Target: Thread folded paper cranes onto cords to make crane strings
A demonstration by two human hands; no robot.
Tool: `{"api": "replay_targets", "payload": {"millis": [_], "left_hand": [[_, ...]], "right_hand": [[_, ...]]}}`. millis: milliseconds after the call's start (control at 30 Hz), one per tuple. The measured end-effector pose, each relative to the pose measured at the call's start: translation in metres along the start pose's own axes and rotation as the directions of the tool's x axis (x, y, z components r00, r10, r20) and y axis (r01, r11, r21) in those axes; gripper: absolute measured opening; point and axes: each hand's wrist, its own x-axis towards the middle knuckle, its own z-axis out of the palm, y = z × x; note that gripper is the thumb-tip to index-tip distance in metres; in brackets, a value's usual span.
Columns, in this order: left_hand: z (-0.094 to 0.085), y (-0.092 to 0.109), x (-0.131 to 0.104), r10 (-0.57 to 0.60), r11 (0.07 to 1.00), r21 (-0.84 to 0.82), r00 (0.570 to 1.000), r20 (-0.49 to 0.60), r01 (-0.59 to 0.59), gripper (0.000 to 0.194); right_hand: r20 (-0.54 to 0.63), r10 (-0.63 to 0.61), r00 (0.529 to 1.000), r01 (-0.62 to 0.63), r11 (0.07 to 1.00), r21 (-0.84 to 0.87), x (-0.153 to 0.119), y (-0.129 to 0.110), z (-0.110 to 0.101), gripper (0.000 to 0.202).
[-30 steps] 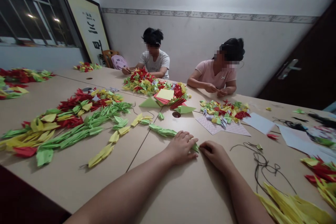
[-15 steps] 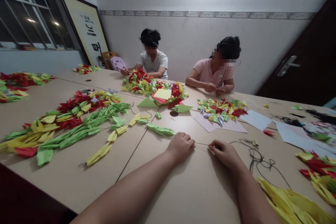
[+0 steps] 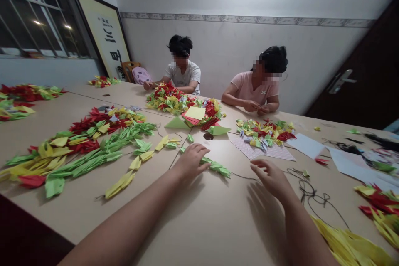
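Note:
My left hand [image 3: 193, 160] is open, thumb and fingers apart, over a row of green folded paper pieces [image 3: 220, 168] threaded on a dark cord [image 3: 245, 177]. Some of that row is hidden beneath it. To the right, my right hand [image 3: 270, 176] hovers with its fingers loosely bent and apart, holding nothing. The cord lies on the table and runs toward it. Farther left, a string of yellow folded paper [image 3: 121, 184] joins the same line of pieces. A longer green paper strand [image 3: 93, 158] lies beyond that.
Mixed paper piles [image 3: 183, 100] and square sheets [image 3: 195, 113] stand mid-table. Beside my right arm lie tangled black cord [image 3: 308, 191] and yellow strands [image 3: 352, 245]. Two people sit opposite, one in a grey shirt [image 3: 186, 75], one in a pink shirt [image 3: 254, 85], both handling small things.
My left hand has let go of the cord and moved left over the green pieces, which now lie farther right. My right hand has loosened and released the cord.

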Motion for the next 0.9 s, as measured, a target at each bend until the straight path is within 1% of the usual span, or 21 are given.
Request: {"api": "replay_targets", "payload": {"millis": [33, 100, 133, 200, 233, 267, 333, 433, 600, 767, 900], "left_hand": [[-0.005, -0.008, 0.000, 0.005, 1.000, 0.002, 1.000, 0.024, -0.005, 0.039], [-0.008, -0.017, 0.002, 0.026, 1.000, -0.003, 0.998, 0.058, -0.026, 0.038], [-0.007, -0.020, 0.003, 0.039, 0.999, -0.010, 0.997, 0.068, -0.038, 0.038], [-0.001, -0.020, 0.005, 0.062, 0.998, -0.036, 0.996, 0.069, -0.060, 0.035], [0.003, -0.019, 0.005, 0.072, 0.996, -0.056, 0.995, 0.067, -0.068, 0.034], [0.008, -0.018, 0.006, 0.081, 0.994, -0.079, 0.994, 0.067, -0.076, 0.033], [0.016, -0.016, 0.006, 0.096, 0.988, -0.128, 0.993, 0.067, -0.087, 0.030], [0.023, -0.016, 0.006, 0.091, 0.982, -0.174, 0.993, 0.079, -0.076, 0.028], [0.026, -0.019, 0.005, 0.061, 0.978, -0.203, 0.994, 0.090, -0.042, 0.022], [0.026, -0.018, 0.007, 0.036, 0.976, -0.218, 0.996, 0.087, -0.016, 0.018], [0.026, -0.017, 0.006, 0.006, 0.978, -0.210, 0.996, 0.088, 0.013, 0.018]], "right_hand": [[0.046, -0.015, 0.999, 0.014, 1.000, 0.020, 0.003, -0.013, 0.007, 0.031], [0.136, -0.088, 0.987, 0.085, 0.996, 0.028, 0.008, -0.039, 0.026, 0.032], [0.140, -0.138, 0.981, 0.134, 0.990, 0.034, 0.009, -0.049, 0.037, 0.032], [0.074, -0.213, 0.974, 0.210, 0.976, 0.051, 0.008, -0.062, 0.058, 0.035], [0.026, -0.229, 0.973, 0.227, 0.972, 0.056, 0.006, -0.065, 0.067, 0.036], [0.004, -0.252, 0.968, 0.252, 0.966, 0.054, 0.003, -0.065, 0.074, 0.034], [0.006, -0.299, 0.954, 0.298, 0.952, 0.066, -0.001, -0.060, 0.083, 0.035], [0.044, -0.299, 0.953, 0.295, 0.951, 0.093, -0.003, -0.052, 0.084, 0.032], [0.105, -0.264, 0.959, 0.255, 0.963, 0.089, 0.003, -0.047, 0.082, 0.015], [0.104, -0.233, 0.967, 0.222, 0.969, 0.108, 0.004, -0.048, 0.081, 0.011], [0.074, -0.211, 0.975, 0.196, 0.966, 0.167, 0.003, -0.050, 0.079, 0.010]]}}
